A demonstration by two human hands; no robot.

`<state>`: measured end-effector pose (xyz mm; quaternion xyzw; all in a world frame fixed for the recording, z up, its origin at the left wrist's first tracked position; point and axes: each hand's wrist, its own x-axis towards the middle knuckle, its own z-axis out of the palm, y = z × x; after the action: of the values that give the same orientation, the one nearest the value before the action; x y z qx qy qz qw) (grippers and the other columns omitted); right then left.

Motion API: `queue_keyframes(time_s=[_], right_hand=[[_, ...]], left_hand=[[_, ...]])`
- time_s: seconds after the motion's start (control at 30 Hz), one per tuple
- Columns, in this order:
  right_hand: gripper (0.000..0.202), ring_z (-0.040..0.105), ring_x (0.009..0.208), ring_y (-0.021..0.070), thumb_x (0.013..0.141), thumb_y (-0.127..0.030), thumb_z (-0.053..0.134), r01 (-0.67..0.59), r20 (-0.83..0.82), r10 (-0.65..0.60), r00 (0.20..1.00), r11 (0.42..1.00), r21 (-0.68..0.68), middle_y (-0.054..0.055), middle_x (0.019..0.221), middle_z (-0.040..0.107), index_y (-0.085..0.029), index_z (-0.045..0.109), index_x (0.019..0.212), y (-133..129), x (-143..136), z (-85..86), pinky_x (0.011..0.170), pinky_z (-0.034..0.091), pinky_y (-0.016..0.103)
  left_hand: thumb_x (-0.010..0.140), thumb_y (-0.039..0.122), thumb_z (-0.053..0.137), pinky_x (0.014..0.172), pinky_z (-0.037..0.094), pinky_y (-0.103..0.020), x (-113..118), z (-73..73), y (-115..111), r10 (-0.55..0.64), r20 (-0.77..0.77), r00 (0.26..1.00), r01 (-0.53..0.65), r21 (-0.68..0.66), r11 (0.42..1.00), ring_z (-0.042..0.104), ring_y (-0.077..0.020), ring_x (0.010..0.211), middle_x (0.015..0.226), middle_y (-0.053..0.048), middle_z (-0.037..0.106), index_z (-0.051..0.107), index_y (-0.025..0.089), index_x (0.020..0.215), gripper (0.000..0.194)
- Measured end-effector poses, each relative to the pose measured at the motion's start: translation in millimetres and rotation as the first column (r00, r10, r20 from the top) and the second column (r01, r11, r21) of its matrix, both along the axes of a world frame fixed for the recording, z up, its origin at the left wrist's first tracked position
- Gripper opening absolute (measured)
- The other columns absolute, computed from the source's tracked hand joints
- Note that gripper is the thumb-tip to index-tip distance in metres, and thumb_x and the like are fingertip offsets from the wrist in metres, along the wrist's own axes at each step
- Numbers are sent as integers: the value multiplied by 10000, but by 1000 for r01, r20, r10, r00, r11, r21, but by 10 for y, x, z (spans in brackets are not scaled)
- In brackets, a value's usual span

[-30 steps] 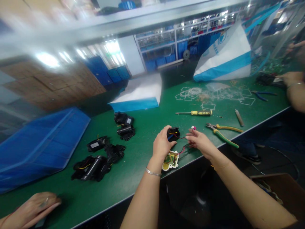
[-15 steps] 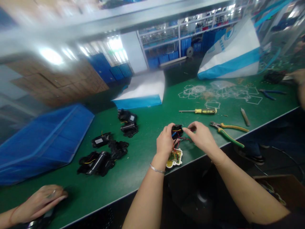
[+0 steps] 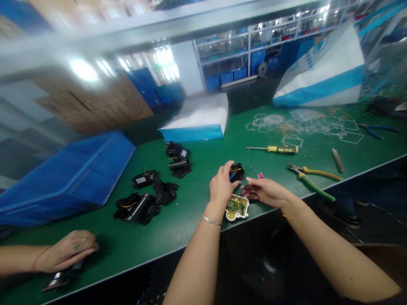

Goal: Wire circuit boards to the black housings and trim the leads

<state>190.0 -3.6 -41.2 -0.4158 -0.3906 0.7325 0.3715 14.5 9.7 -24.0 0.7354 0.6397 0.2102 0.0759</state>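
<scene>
One black casing [image 3: 238, 171] is being gripped by left hand [image 3: 221, 186]; right hand [image 3: 267, 192] is apparently grasping red wires [image 3: 244, 191]; white-rimmed board [image 3: 235, 208] is lying nearside, closer to left.

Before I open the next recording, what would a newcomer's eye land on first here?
Probably the big blue bin at left, bright against the green bench. Then, near the bench's front edge, the left hand gripping a black housing and the right hand at red wires by a white-rimmed circuit board. Upper right stands a white-and-blue bag.
</scene>
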Motion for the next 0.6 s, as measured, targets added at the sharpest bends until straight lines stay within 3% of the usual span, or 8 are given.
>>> queue_keyframes(time_s=[0.1, 0.17, 0.23, 0.3, 0.4, 0.5, 0.6], right_hand=[[176, 638, 902, 147, 907, -279, 493, 152, -291, -190, 938, 977, -147, 66, 953, 668, -187, 553, 771, -3, 33, 21, 728, 525, 265], [148, 619, 781, 115, 910, -213, 461, 207, -370, -275, 887, 955, -213, 29, 818, 630, -196, 551, 794, -2, 44, 41, 666, 509, 228], [115, 514, 565, 91, 906, -217, 471, 194, -386, -265, 883, 958, -213, -26, 618, 495, -197, 567, 846, -14, 50, 65, 563, 469, 198], [109, 313, 426, 79, 894, -267, 507, 110, -375, -173, 911, 977, -184, -75, 520, 304, -188, 582, 895, -43, 60, 81, 440, 377, 177], [192, 89, 420, 64, 847, -338, 579, -116, -293, 62, 954, 978, -171, -108, 523, 148, -161, 585, 920, -100, 90, 72, 347, 156, 162], [268, 50, 433, 45, 816, -404, 628, -305, -144, 284, 948, 940, -155, -122, 515, 150, -147, 576, 869, -152, 145, 65, 366, 57, 169], [332, 136, 425, 33, 804, -467, 649, -396, -10, 396, 918, 913, -95, -113, 500, 232, -144, 575, 812, -180, 206, 113, 393, 145, 171]], left_hand=[[733, 334, 749, 788, 483, -296, -5, 2, -9, -9, -5, 1000, 9, 5, 1000, 610, -226, 1004, 1248, -21, 529, 299, 410, 1379, 791], [729, 297, 752, 787, 478, -290, 4, -2, -20, -26, -24, 999, 26, 1, 1000, 603, -221, 999, 1201, -22, 544, 346, 396, 1350, 749], [732, 249, 744, 798, 472, -286, 11, -6, -29, -30, -42, 999, 31, 9, 999, 589, -216, 1006, 1163, -25, 552, 393, 369, 1310, 687], [741, 210, 725, 817, 466, -284, 5, -3, -27, -12, -49, 999, 13, 24, 1000, 571, -212, 1030, 1155, -27, 550, 413, 350, 1285, 643], [746, 197, 708, 830, 464, -280, -27, 13, -8, 32, -43, 999, -31, 24, 999, 549, -206, 1061, 1168, -27, 537, 420, 346, 1273, 618], [727, 206, 722, 823, 466, -278, -61, 31, 15, 45, -39, 998, -44, 14, 999, 549, -201, 1050, 1178, -20, 526, 422, 352, 1265, 632], [715, 215, 734, 803, 468, -278, -75, 35, 36, 42, -48, 998, -41, 20, 999, 559, -203, 1021, 1155, -15, 536, 432, 351, 1249, 629]])
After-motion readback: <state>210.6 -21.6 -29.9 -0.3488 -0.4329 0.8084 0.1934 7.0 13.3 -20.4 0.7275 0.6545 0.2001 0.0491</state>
